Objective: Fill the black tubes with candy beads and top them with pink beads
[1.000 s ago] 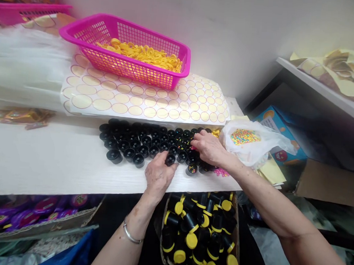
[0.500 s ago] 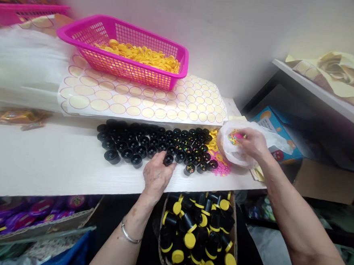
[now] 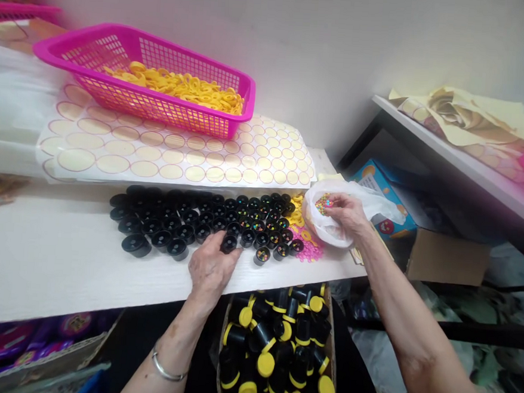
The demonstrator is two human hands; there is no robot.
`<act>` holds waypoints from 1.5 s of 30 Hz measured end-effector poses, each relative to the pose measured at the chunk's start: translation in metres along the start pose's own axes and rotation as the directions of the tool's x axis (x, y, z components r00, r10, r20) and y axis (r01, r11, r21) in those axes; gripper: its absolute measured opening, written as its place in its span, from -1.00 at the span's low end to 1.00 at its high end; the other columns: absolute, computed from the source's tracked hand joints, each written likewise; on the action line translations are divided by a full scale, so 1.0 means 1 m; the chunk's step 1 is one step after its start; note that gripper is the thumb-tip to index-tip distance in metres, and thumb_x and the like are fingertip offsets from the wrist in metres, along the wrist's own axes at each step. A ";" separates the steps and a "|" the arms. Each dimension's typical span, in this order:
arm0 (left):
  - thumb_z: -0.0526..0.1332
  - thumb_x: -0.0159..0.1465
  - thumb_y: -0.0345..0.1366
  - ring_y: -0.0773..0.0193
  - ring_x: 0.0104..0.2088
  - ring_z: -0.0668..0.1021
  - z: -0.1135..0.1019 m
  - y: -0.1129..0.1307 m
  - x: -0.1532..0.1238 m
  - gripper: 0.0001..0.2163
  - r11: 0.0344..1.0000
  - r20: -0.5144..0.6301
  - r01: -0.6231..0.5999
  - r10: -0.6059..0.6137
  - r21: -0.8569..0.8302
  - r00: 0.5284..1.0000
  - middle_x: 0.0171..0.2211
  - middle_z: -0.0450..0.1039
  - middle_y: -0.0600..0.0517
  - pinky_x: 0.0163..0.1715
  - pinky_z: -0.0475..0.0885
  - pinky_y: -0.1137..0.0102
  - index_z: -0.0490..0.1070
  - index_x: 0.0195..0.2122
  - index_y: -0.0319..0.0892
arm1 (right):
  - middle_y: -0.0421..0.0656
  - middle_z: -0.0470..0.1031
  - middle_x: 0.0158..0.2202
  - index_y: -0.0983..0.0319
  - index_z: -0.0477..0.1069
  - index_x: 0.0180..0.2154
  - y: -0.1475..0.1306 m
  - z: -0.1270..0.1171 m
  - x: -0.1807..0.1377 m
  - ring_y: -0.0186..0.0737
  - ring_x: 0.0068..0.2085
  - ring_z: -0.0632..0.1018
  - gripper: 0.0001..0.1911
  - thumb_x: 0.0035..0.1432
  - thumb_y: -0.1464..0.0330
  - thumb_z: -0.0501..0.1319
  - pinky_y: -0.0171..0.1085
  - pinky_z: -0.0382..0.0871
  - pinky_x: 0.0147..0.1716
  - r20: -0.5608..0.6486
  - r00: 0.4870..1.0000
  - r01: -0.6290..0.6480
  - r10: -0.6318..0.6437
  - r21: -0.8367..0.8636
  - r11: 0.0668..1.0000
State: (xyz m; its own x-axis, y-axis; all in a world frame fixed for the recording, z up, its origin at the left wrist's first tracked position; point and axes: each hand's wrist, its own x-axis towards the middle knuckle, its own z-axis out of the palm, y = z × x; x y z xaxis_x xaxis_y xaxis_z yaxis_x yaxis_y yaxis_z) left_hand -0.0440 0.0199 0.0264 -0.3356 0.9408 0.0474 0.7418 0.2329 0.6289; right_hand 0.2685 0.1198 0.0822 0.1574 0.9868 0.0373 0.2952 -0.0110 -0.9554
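My left hand is closed around a small black cup at the front of a crowd of similar open black cups on the white table. Some cups towards the right hold small coloured beads. My right hand is over the mouth of a white plastic bag, its fingers pinched together at the coloured beads inside. A bit of pink shows at those fingertips, but what they hold is too small to make out. Pink pieces and yellow pieces lie between cups and bag.
A pink basket of yellow rings rests on sheets of round stickers behind the cups. Below the table edge stands a carton of black, yellow-capped containers. A blue box is at right, under a shelf.
The view has shifted, so most things appear further left. My left hand stays on the same cup, and my right hand remains at the bag's mouth with its fingers slightly moved.
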 end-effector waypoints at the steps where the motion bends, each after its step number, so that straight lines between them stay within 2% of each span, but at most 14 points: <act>1: 0.23 0.06 -0.08 0.08 -0.19 0.54 0.000 0.000 0.000 -0.60 1.000 0.001 0.002 -0.002 -0.004 1.000 -0.20 0.53 -0.01 -0.22 0.39 0.31 0.45 -0.08 -0.09 | -0.22 0.51 -0.48 0.23 0.41 -0.38 0.000 -0.002 -0.001 -0.25 -0.46 0.50 -0.63 -0.36 0.33 0.41 -0.26 0.39 -0.47 -0.022 1.000 -0.004 0.005 0.043 0.999; 5: 0.23 0.06 -0.08 0.10 -0.16 0.54 0.001 -0.001 0.000 -0.61 1.000 -0.010 -0.013 0.013 -0.012 1.000 -0.16 0.51 0.01 -0.22 0.39 0.33 0.46 -0.09 -0.07 | -0.19 0.53 -0.46 0.25 0.44 -0.44 -0.003 -0.005 -0.002 -0.22 -0.42 0.54 -0.61 -0.42 0.34 0.47 -0.22 0.46 -0.41 -0.051 0.999 -0.007 0.015 0.166 0.986; 9: 0.24 0.06 -0.11 0.13 -0.18 0.53 0.001 -0.001 -0.001 -0.66 1.000 -0.013 -0.019 0.019 -0.012 1.000 -0.17 0.51 0.03 -0.25 0.38 0.35 0.47 -0.14 -0.06 | -0.23 0.51 -0.48 0.25 0.46 -0.46 -0.014 0.003 -0.009 -0.30 -0.44 0.52 -0.65 -0.42 0.38 0.49 -0.26 0.45 -0.38 -0.028 0.997 0.070 -0.066 0.230 0.971; 13: 0.25 0.05 -0.14 0.15 -0.20 0.53 0.002 -0.002 -0.002 -0.67 0.999 -0.020 -0.034 0.033 -0.019 0.999 -0.20 0.51 0.03 -0.27 0.37 0.37 0.46 -0.14 -0.07 | -0.23 0.51 -0.45 0.21 0.49 -0.43 -0.039 0.035 -0.033 -0.34 -0.42 0.50 -0.70 -0.32 0.39 0.46 -0.29 0.42 -0.37 0.134 0.981 0.102 -0.141 0.262 0.960; 17: 0.26 0.05 -0.15 0.16 -0.23 0.53 0.002 -0.003 -0.003 -0.68 0.998 -0.025 -0.049 0.049 -0.024 0.999 -0.23 0.51 0.04 -0.29 0.36 0.37 0.46 -0.15 -0.08 | -0.24 0.49 -0.46 0.21 0.49 -0.42 -0.055 0.081 -0.057 -0.37 -0.42 0.46 -0.73 -0.30 0.38 0.45 -0.31 0.38 -0.37 0.343 0.934 0.000 -0.097 0.274 0.962; 19: 0.26 0.05 -0.16 0.16 -0.23 0.53 0.002 -0.003 -0.003 -0.67 0.998 -0.025 -0.054 0.054 -0.033 0.998 -0.23 0.51 0.04 -0.29 0.36 0.38 0.46 -0.14 -0.08 | -0.25 0.48 -0.47 0.23 0.48 -0.43 -0.056 0.101 -0.062 -0.39 -0.44 0.43 -0.73 -0.30 0.37 0.44 -0.33 0.34 -0.40 0.410 0.910 -0.047 -0.060 0.247 0.968; 22: 0.26 0.05 -0.17 0.16 -0.21 0.53 0.001 -0.002 -0.003 -0.67 0.998 -0.024 -0.054 0.053 -0.043 0.998 -0.21 0.51 0.03 -0.29 0.36 0.38 0.46 -0.13 -0.08 | -0.27 0.45 -0.49 0.25 0.46 -0.43 -0.056 0.123 -0.058 -0.39 -0.45 0.40 -0.74 -0.28 0.36 0.40 -0.34 0.30 -0.41 0.427 0.903 -0.056 -0.041 0.212 0.976; 26: 0.26 0.06 -0.19 0.17 -0.21 0.53 0.001 -0.002 -0.003 -0.70 0.998 -0.022 -0.048 0.047 -0.047 0.999 -0.21 0.52 0.03 -0.29 0.36 0.38 0.46 -0.15 -0.07 | -0.30 0.39 -0.53 0.26 0.43 -0.44 -0.060 0.143 -0.042 -0.40 -0.46 0.35 -0.80 -0.24 0.39 0.33 -0.34 0.23 -0.41 0.403 0.911 0.052 -0.088 0.099 0.994; 30: 0.25 0.06 -0.23 0.18 -0.21 0.53 0.001 -0.002 -0.004 -0.74 0.997 -0.021 -0.042 0.041 -0.060 0.999 -0.19 0.51 0.04 -0.29 0.36 0.38 0.47 -0.19 -0.07 | -0.31 0.34 -0.57 0.28 0.43 -0.47 -0.059 0.159 -0.027 -0.39 -0.46 0.32 -0.86 -0.24 0.42 0.26 -0.34 0.19 -0.41 0.451 0.880 0.192 -0.149 -0.050 0.980; 34: 0.27 0.05 -0.23 0.18 -0.21 0.53 0.001 -0.002 -0.004 -0.73 0.997 -0.013 -0.036 0.035 -0.069 0.999 -0.18 0.51 0.05 -0.29 0.35 0.38 0.46 -0.19 -0.06 | -0.30 0.34 -0.56 0.27 0.46 -0.44 -0.052 0.165 -0.017 -0.37 -0.45 0.31 -0.85 -0.18 0.41 0.21 -0.33 0.18 -0.40 0.492 0.852 0.312 -0.178 -0.205 0.928; 39: 0.26 0.05 -0.23 0.19 -0.21 0.53 0.000 -0.002 -0.004 -0.73 0.997 -0.009 -0.028 0.028 -0.069 1.000 -0.19 0.51 0.04 -0.28 0.35 0.39 0.46 -0.19 -0.06 | -0.22 0.45 -0.47 0.26 0.52 -0.36 -0.051 0.164 -0.014 -0.29 -0.37 0.39 -0.80 -0.10 0.43 0.18 -0.31 0.22 -0.33 0.527 0.831 0.436 -0.176 -0.422 0.795; 42: 0.26 0.05 -0.23 0.20 -0.21 0.53 0.000 -0.002 -0.004 -0.73 0.997 -0.005 -0.032 0.032 -0.068 0.999 -0.20 0.51 0.05 -0.28 0.35 0.39 0.46 -0.19 -0.06 | -0.18 0.49 -0.39 0.26 0.53 -0.33 -0.053 0.164 -0.014 -0.26 -0.31 0.42 -0.78 -0.07 0.46 0.18 -0.30 0.23 -0.27 0.553 0.809 0.495 -0.200 -0.458 0.738; 45: 0.27 0.05 -0.22 0.20 -0.20 0.53 0.000 -0.002 -0.004 -0.73 0.997 0.000 -0.027 0.027 -0.065 1.000 -0.20 0.51 0.05 -0.28 0.36 0.40 0.46 -0.18 -0.05 | -0.17 0.51 -0.35 0.26 0.54 -0.30 -0.052 0.163 -0.013 -0.26 -0.30 0.44 -0.77 -0.06 0.48 0.18 -0.31 0.24 -0.27 0.558 0.807 0.494 -0.194 -0.458 0.739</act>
State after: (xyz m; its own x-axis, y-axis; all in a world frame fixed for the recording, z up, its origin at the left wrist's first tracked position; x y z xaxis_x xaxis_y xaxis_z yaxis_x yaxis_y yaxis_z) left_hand -0.0442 0.0160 0.0257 -0.3152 0.9468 0.0644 0.7111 0.1907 0.6767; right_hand 0.0976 0.1335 0.0840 -0.4558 0.8885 0.0521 0.7278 0.4058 -0.5529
